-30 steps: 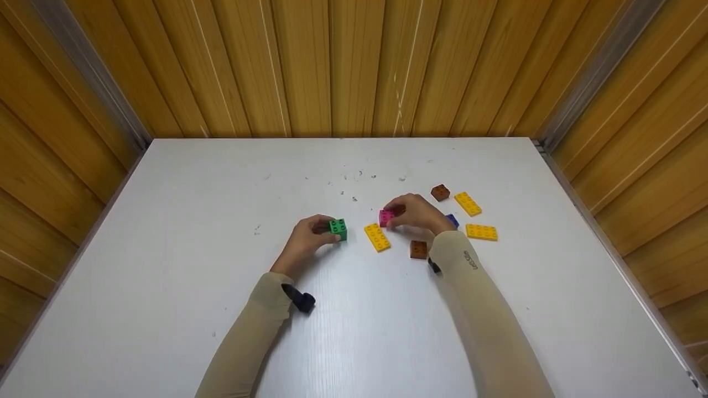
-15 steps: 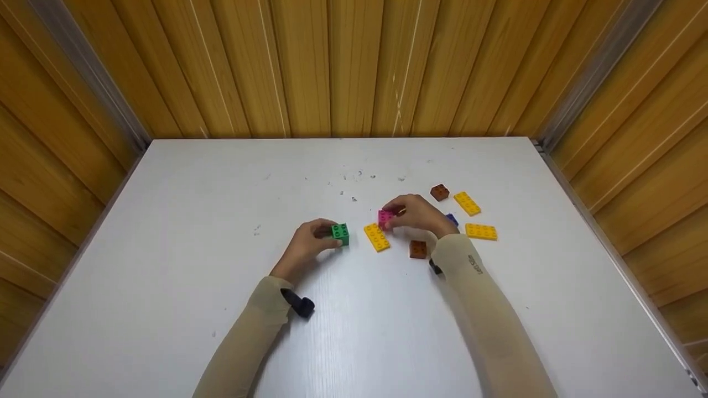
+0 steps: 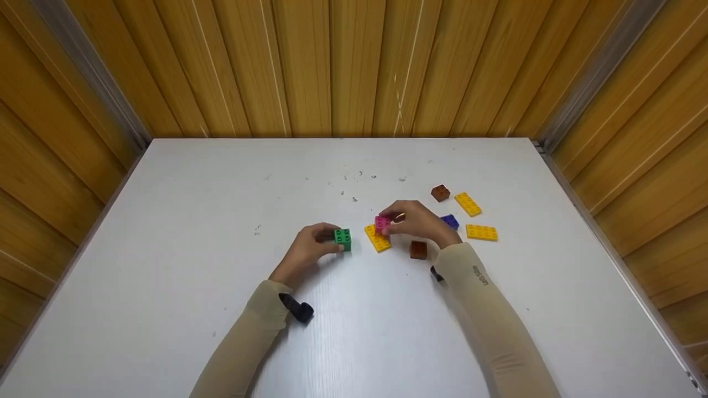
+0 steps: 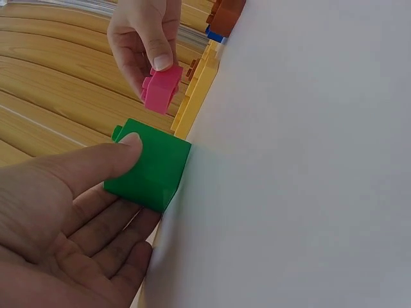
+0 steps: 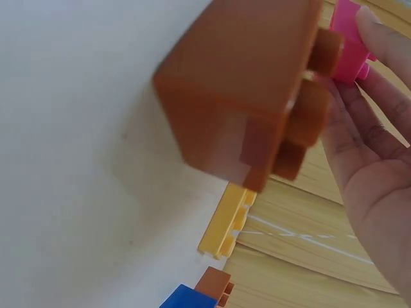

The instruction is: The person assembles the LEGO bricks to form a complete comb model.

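My left hand (image 3: 311, 247) grips a green toy brick (image 3: 342, 239) with studs on top, thumb on its near side and fingers on the far side. In the left wrist view the green brick (image 4: 151, 163) stands right at the tabletop. Between thumb and fingers my right hand (image 3: 416, 221) pinches a pink brick (image 3: 381, 224). The pink brick overlaps the far part of a flat yellow studded plate (image 3: 378, 241) in the head view. From the left wrist view, the pink brick (image 4: 162, 88) is tilted and raised beside the yellow plate (image 4: 198, 90).
A brown brick (image 3: 418, 250) lies just in front of the right hand. A blue brick (image 3: 450, 222) sits behind the right wrist. Further right are two more yellow plates (image 3: 482, 232) and a second brown brick (image 3: 440, 193). Wooden panels (image 3: 354, 66) border the white table (image 3: 221, 182).
The right hand has brought the pink brick slightly nearer and left, over the yellow plate. The left hand has shifted the green brick a little nearer and to the right.
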